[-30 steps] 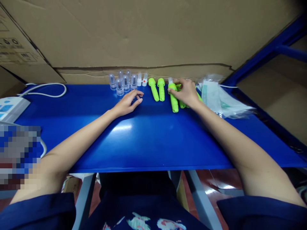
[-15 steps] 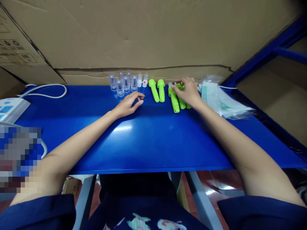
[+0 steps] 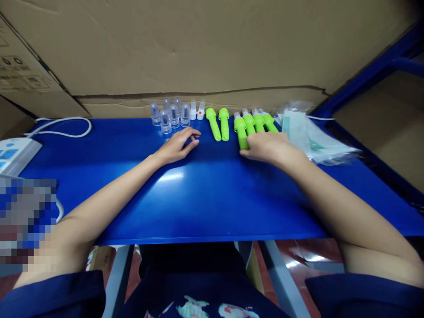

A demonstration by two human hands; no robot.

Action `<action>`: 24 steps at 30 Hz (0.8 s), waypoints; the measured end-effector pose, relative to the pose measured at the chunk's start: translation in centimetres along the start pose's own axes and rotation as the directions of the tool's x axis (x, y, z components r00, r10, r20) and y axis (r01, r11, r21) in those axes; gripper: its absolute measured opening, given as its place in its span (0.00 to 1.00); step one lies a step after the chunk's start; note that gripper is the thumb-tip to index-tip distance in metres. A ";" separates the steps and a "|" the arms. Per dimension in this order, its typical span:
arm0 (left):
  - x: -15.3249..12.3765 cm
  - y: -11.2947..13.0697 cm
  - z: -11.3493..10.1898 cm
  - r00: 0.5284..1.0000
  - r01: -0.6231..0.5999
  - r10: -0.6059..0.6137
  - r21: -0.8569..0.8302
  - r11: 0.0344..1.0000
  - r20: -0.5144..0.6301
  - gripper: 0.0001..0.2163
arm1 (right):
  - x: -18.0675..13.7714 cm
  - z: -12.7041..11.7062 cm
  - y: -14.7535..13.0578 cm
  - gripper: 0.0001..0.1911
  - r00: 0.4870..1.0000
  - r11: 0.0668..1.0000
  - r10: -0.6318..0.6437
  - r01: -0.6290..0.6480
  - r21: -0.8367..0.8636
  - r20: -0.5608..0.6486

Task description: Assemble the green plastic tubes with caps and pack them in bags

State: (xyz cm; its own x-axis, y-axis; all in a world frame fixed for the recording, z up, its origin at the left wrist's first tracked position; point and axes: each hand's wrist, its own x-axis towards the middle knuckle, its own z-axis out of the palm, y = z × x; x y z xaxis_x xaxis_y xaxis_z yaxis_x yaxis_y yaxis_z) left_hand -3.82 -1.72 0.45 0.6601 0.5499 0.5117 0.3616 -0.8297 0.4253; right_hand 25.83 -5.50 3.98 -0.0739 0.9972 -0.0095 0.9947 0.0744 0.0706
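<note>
Four green tubes (image 3: 249, 125), laid side by side at the far edge of the blue table (image 3: 205, 198): near ends are pressed under the right hand (image 3: 270, 148), fingers flat and together, apparently to keep the row even. The left hand (image 3: 175, 146) is rested empty, fingers loosely curled, near the clear caps (image 3: 169, 114).

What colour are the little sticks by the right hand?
Bright lime green sticks, with clear tips; the head view shows them.
</note>
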 end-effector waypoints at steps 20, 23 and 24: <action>-0.1 0.3 0.1 0.997 0.043 -0.044 0.021 0.999 0.065 0.16 | 0.1 -1.5 -2.0 0.23 0.968 0.980 -0.040 0.087 0.179 -0.249; -0.1 0.3 0.2 0.996 0.048 -0.050 0.029 0.998 0.074 0.14 | 1.3 -1.9 -4.2 0.20 0.947 0.964 -0.125 0.187 0.191 -0.297; -0.1 0.3 0.2 0.996 0.048 -0.051 0.033 0.998 0.078 0.14 | 2.0 -1.9 -4.9 0.21 0.940 0.959 -0.156 0.218 0.182 -0.304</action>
State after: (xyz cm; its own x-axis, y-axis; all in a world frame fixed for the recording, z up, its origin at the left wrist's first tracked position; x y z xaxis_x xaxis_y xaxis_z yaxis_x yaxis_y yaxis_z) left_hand -3.64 -2.08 0.33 0.6901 0.5823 0.4298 0.4145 -0.8048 0.4249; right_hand 20.68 -3.87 5.52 -0.2459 0.9269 0.2834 0.9507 0.2877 -0.1161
